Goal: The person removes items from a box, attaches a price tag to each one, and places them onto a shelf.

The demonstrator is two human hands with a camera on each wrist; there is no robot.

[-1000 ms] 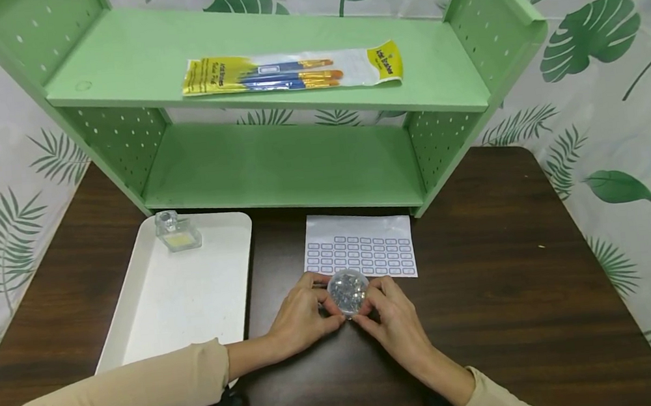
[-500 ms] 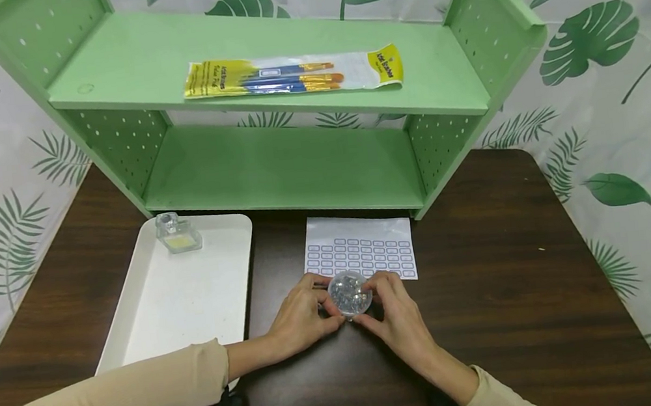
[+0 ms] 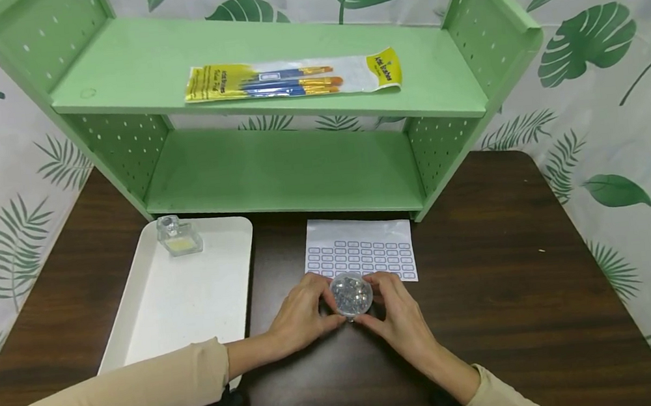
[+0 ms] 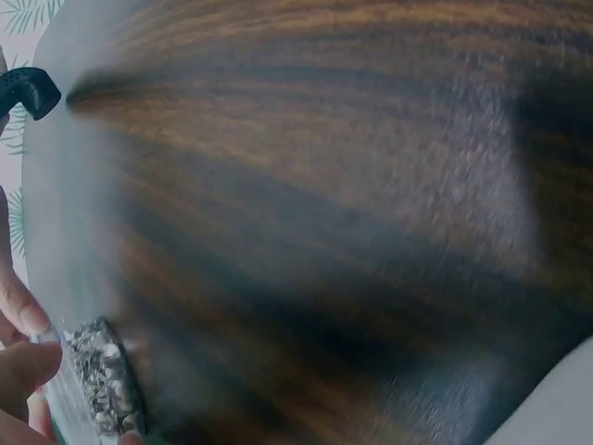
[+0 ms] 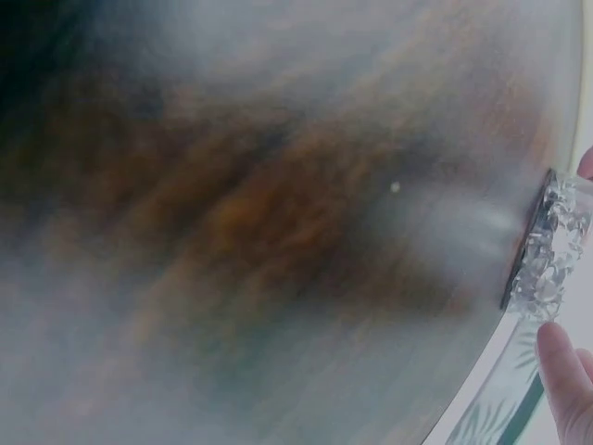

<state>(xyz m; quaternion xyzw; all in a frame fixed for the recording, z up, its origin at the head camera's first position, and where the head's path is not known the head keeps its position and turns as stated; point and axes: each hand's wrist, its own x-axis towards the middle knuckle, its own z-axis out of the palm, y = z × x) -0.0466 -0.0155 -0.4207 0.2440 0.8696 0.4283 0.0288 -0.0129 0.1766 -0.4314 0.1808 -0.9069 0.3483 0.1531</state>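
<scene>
A small round clear jar point(image 3: 351, 294) of shiny silvery pieces stands at the middle of the table, between both hands. My left hand point(image 3: 303, 313) grips its left side, thumb at the near edge. From the right, my right hand point(image 3: 400, 317) holds the rim between its fingers and thumb. In the left wrist view the silvery pieces in the jar point(image 4: 107, 380) show through its clear wall. The right wrist view catches the jar point(image 5: 548, 246) at its right edge, with a fingertip point(image 5: 559, 366) close by.
Behind the jar lies a white label sheet point(image 3: 360, 252). A white tray point(image 3: 188, 301) with a glass bottle point(image 3: 179, 236) is at left. A green shelf point(image 3: 280, 161) stands at the back, bearing a packet of paintbrushes point(image 3: 292, 78).
My right fingers have shifted up and over the jar's rim, then back to its right side. The jar has moved very slightly to the right. My left hand stays almost still.
</scene>
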